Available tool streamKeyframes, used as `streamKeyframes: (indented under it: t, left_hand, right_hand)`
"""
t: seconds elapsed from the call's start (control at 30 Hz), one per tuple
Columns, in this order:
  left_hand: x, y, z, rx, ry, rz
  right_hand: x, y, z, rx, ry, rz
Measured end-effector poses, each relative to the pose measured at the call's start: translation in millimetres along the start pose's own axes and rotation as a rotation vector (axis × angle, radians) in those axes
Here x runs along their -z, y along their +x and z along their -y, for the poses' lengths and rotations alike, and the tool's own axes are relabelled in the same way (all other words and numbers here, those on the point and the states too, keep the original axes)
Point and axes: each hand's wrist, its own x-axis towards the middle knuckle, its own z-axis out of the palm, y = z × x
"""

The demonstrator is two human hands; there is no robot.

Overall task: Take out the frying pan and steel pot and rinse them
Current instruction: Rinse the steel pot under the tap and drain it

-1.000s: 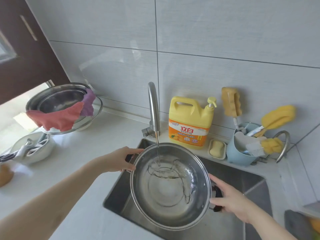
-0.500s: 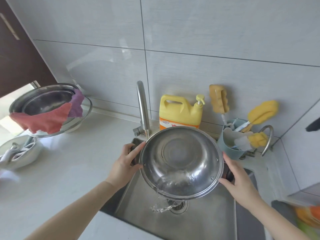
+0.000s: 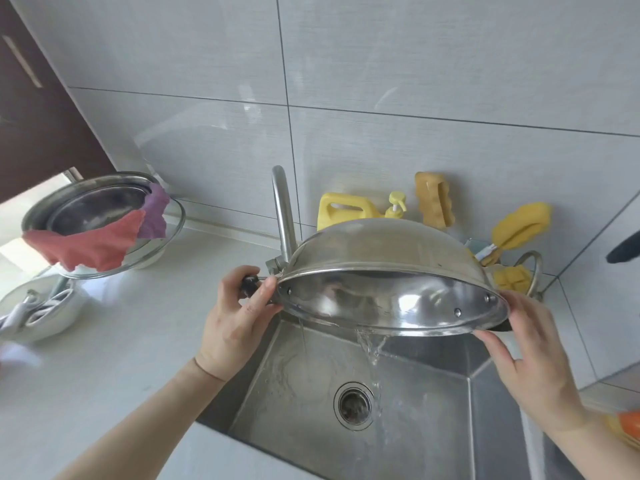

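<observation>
The steel pot [image 3: 381, 258] is tipped almost upside down over the sink [image 3: 298, 403], its rounded bottom up and its rim facing me. Water pours from the near rim toward the drain [image 3: 353, 405]. My left hand [image 3: 235, 323] grips the pot's black left handle, thumb pressed against the rim. My right hand [image 3: 530, 358] holds the right side at the other handle, which is mostly hidden behind the rim. No frying pan is in view.
The tap [image 3: 284, 216] stands just behind the pot. A yellow detergent jug [image 3: 341, 209], sponges and a brush holder line the back wall. On the left counter a steel basin [image 3: 93, 209] with red and purple cloths [image 3: 86, 247] sits above a white bowl [image 3: 31, 313].
The pot went from upright under the running tap to tilted, then nearly inverted. Its water is now spilling into the sink. Both hands kept hold of the handles.
</observation>
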Motion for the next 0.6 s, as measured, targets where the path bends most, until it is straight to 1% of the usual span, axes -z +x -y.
streamKeyframes:
  t: [0.13, 0.23, 0.33, 0.5, 0.6]
  left_hand:
    - [6, 7, -4, -0.015, 0.018, -0.036]
    - [2, -7, -5, 0.004, 0.020, 0.000]
    - [-6, -35, -3, 0.079, -0.027, 0.083]
    - [-13, -80, 5, 0.294, -0.064, 0.265]
    - [-12, -104, 19, 0.376, -0.067, 0.389]
  right_hand:
    - [3, 8, 2, 0.020, -0.022, -0.046]
    - [-1, 3, 0, 0.041, -0.019, -0.040]
    - [-14, -11, -8, 0.051, -0.016, 0.043]
    - [-44, -31, -8, 0.170, 0.016, 0.133]
    - [-64, -38, -1, 0.145, 0.041, 0.230]
